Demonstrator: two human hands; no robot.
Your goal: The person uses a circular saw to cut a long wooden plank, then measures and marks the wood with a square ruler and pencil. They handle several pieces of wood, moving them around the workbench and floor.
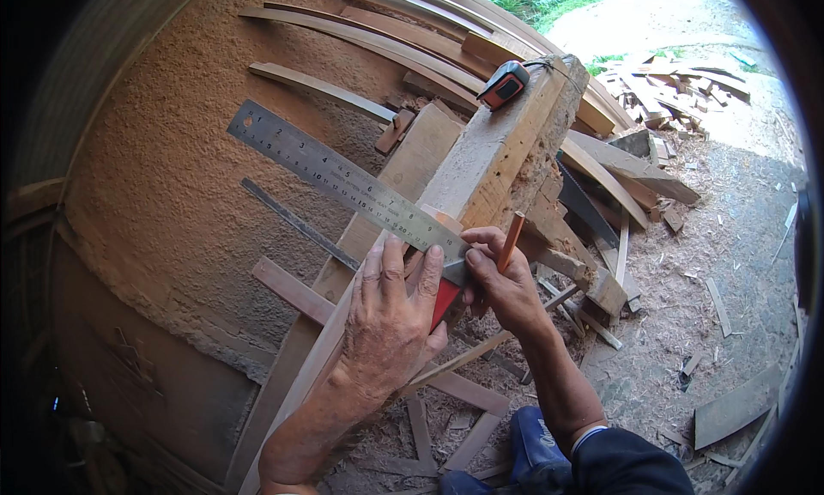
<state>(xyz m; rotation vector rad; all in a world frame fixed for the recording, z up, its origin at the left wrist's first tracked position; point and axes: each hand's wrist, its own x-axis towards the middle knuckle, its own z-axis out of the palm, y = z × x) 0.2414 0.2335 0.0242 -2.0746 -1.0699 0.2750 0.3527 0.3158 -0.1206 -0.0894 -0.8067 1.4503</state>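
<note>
A try square with a steel ruler blade and a red stock lies across a pale wooden board. My left hand grips the square, its fingertips on the blade's lower edge and its thumb by the red stock. At the blade's right end, my right hand is closed, with an orange pencil tucked upright between thumb and forefinger. Its fingertips touch the square's corner; the pencil's lower tip is hidden.
A black and orange tape measure rests on a thick timber beam ahead. Left of the blade lies a thin dark metal strip. Curved wooden pieces lean along the back. A handsaw stands beside the beam. Offcuts and shavings litter the floor.
</note>
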